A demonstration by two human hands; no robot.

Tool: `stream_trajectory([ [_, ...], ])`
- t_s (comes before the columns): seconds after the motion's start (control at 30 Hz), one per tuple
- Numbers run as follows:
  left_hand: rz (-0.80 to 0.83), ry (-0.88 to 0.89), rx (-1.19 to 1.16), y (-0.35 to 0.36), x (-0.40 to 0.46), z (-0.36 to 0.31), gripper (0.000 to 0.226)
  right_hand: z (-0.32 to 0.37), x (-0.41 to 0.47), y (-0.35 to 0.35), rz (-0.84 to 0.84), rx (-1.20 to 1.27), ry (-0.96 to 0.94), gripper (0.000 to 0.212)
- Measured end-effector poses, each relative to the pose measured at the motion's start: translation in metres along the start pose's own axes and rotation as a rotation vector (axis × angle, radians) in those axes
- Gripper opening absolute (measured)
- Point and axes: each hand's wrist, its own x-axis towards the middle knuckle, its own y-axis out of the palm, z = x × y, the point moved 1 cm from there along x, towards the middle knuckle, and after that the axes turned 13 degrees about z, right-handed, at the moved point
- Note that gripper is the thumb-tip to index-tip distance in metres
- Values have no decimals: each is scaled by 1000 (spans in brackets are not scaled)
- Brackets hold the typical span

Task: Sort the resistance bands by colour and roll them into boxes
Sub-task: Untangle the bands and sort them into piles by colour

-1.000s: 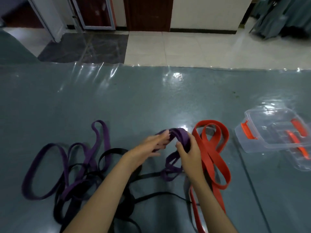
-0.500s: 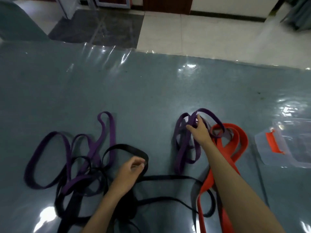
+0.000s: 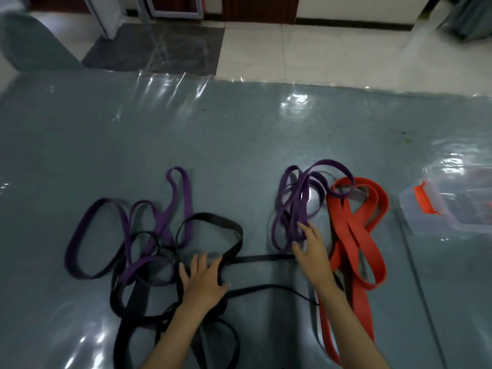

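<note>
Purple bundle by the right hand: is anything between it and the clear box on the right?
Yes. The red bands lie on the table between the purple bundle and the clear box, with one purple loop overlapping their top end. The right hand touches the bundle's near end; the bundle would have to go over the red bands.

We see a glossy grey-green plastic sheet (image 3: pixel 239 145) over pale floor tiles (image 3: pixel 306 54), beyond it a dark wooden door (image 3: pixel 259 8).

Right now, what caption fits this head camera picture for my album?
Left hand flat on black bands, right hand touching purple bands beside red bands.
</note>
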Motion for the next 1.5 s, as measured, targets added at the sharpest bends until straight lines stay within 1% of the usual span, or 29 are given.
stream_trajectory([
  [0.07, -14, -5, 64, 8, -7, 5, 69, 0, -21, 18, 0, -17, -58, 46],
  [0.1, -24, 1, 70, 11, -11, 7, 64, 0, -30, 27, 40, -19, -73, 42],
  [0.17, -36, 20, 18, 15, -18, 11, 53, 0, -46, 45, 216, -32, -39, 36],
  [0.23, -48, 55, -78, 19, -23, 18, 43, -6, -59, 65, 362, -165, -8, 39],
  [0.33, -66, 150, -245, 24, -29, 34, 32, -14, -75, 86, 440, -467, 0, 48],
  [0.4, -110, 206, -313, 29, -31, 44, 27, -17, -80, 91, 446, -499, 8, 50],
  [0.47, -175, 244, -400, 34, -37, 55, 22, -16, -84, 93, 429, -449, 21, 49],
  [0.53, -202, 279, -491, 39, -44, 63, 24, -16, -88, 94, 417, -390, 36, 45],
  [0.6, -207, 322, -568, 44, -55, 68, 31, -16, -94, 98, 389, -394, 36, 36],
  [0.67, -267, 342, -642, 50, -66, 73, 34, -12, -97, 102, 325, -373, 44, 24],
  [0.77, -483, 244, -590, 57, -82, 88, 36, 1, -95, 112, 257, -310, 45, 18],
  [0.8, -505, 189, -558, 60, -85, 96, 42, 6, -94, 117, 246, -280, 46, 19],
  [0.83, -476, 132, -521, 62, -87, 105, 49, 11, -94, 121, 241, -247, 52, 20],
  [0.9, -307, 10, -447, 66, -88, 124, 62, 21, -96, 130, 249, -210, 74, 20],
  [0.97, -135, -62, -362, 70, -88, 141, 63, 27, -99, 141, 267, -195, 87, 16],
  [1.0, -95, -53, -316, 73, -87, 148, 61, 29, -101, 145, 265, -188, 94, 14],
  [1.07, -91, -5, -287, 73, -85, 154, 56, 37, -104, 151, 233, -175, 108, 15],
  [1.2, -185, 52, -461, 62, -80, 160, 35, 55, -108, 160, 160, -202, 82, 18],
  [1.27, -171, 119, -634, 52, -75, 160, 33, 65, -110, 164, 139, -203, 43, 18],
  [1.33, -55, 195, -804, 42, -68, 157, 35, 77, -112, 170, 136, -189, -1, 17],
  [1.37, 10, 216, -819, 37, -65, 156, 39, 84, -114, 174, 136, -179, -24, 16],
  [1.43, 81, 237, -762, 33, -58, 154, 50, 96, -118, 182, 125, -148, -69, 15],
  [1.5, 103, 248, -712, 33, -52, 152, 58, 107, -122, 190, 148, -65, -67, 13],
])
